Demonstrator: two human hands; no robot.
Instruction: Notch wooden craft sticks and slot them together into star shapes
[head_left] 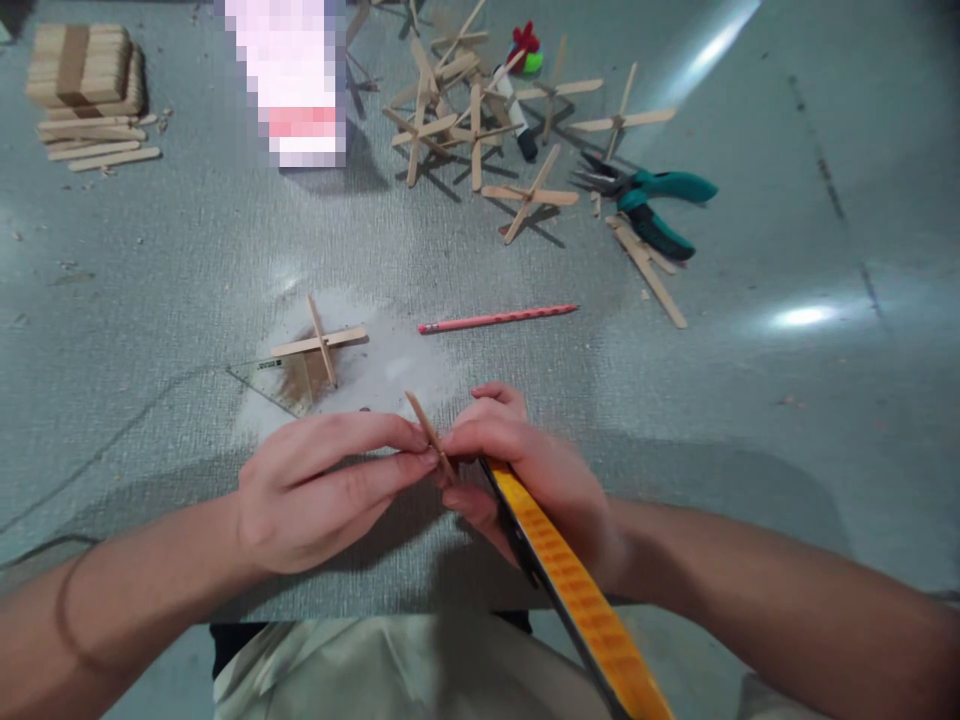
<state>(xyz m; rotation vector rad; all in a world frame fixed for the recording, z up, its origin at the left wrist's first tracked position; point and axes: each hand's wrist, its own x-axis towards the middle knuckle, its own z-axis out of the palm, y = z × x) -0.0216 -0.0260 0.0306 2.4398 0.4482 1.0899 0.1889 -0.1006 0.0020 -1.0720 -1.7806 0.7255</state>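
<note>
My left hand (337,490) pinches a small wooden craft stick (421,415) between thumb and fingertips, above the near part of the table. My right hand (540,480) is closed at the stick's other side, fingertips close to those of my left. A long yellow-and-black tool (570,570) runs through my right hand, slanting down towards my lap; its exact kind and working end are hidden. Beyond my left hand lies a cross of two craft sticks (322,343), partly over a clear set square (262,385). A red pencil (499,319) lies ahead of my right hand.
Several crossed-stick pieces (476,135) cluster at the back, with a black-and-white marker (516,115) among them. Teal-handled pliers (652,200) rest on loose sticks (649,275) at right. Bundled sticks (82,65) lie far left, beside a pixelated object (300,90).
</note>
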